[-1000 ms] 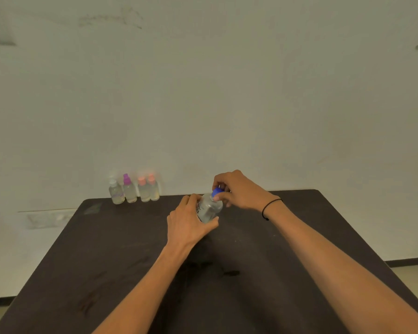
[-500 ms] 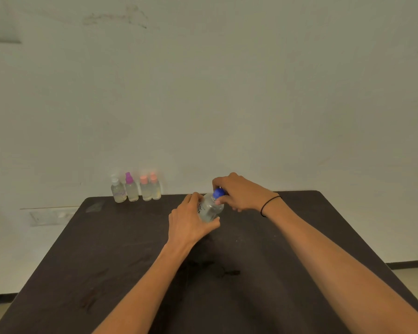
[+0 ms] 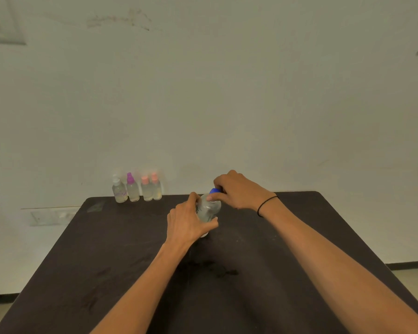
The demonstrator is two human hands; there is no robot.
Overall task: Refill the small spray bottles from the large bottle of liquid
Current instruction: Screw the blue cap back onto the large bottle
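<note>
A large clear bottle [image 3: 209, 208] with a blue cap [image 3: 214, 191] stands near the middle of the dark table [image 3: 130, 249]. My left hand [image 3: 187, 221] grips its body from the left side. My right hand [image 3: 237, 190] pinches the blue cap from the right and above. Several small clear spray bottles stand in a row at the table's far left edge against the wall: a white-capped one [image 3: 118, 190], a purple-capped one [image 3: 132, 188] and two orange-capped ones [image 3: 150, 189].
A pale wall rises right behind the table. A wall socket plate [image 3: 51, 216] sits low on the wall to the left. A strip of floor [image 3: 415, 280] shows beyond the table's right edge.
The right hand has shifted a little on the blue cap while the left hand keeps its grip on the bottle. The small bottles have not moved.
</note>
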